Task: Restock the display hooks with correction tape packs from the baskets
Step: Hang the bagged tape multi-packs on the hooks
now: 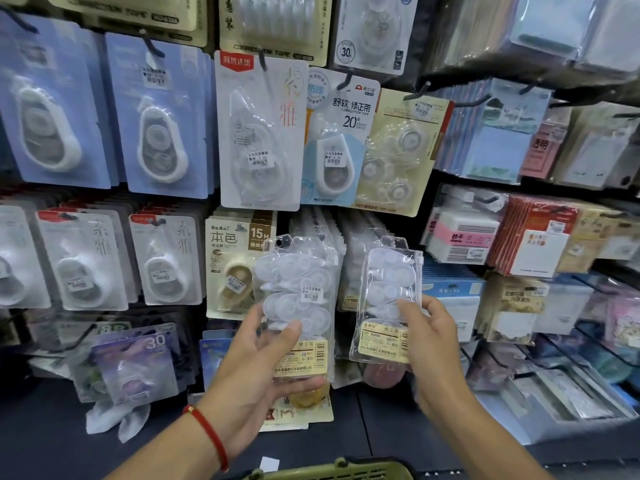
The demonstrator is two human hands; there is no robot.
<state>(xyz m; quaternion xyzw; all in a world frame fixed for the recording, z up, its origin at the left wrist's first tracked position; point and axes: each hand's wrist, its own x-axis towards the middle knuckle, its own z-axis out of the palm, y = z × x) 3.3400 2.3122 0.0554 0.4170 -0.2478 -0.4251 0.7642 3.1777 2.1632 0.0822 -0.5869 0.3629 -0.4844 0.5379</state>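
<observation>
My left hand (263, 362) grips a clear bag of several white correction tapes (298, 299) by its lower part, thumb across the front. My right hand (429, 344) pinches a second, similar clear pack (388, 299) at its right edge and gold label. Both packs are upright with their hang holes at the top, held in front of the middle row of the display wall. Behind them hangs a row of the same clear packs (346, 230) on a hook. An olive-green basket rim (332, 471) shows at the bottom edge.
Hooks all around carry carded correction tapes: blue cards (159, 116) upper left, white cards (259, 133) in the centre, a beige BoBo pack (235, 265) beside my left hand. Sticky notes and pads (498, 133) fill the right side. Loose packs lie on the dark shelf (52, 427) below.
</observation>
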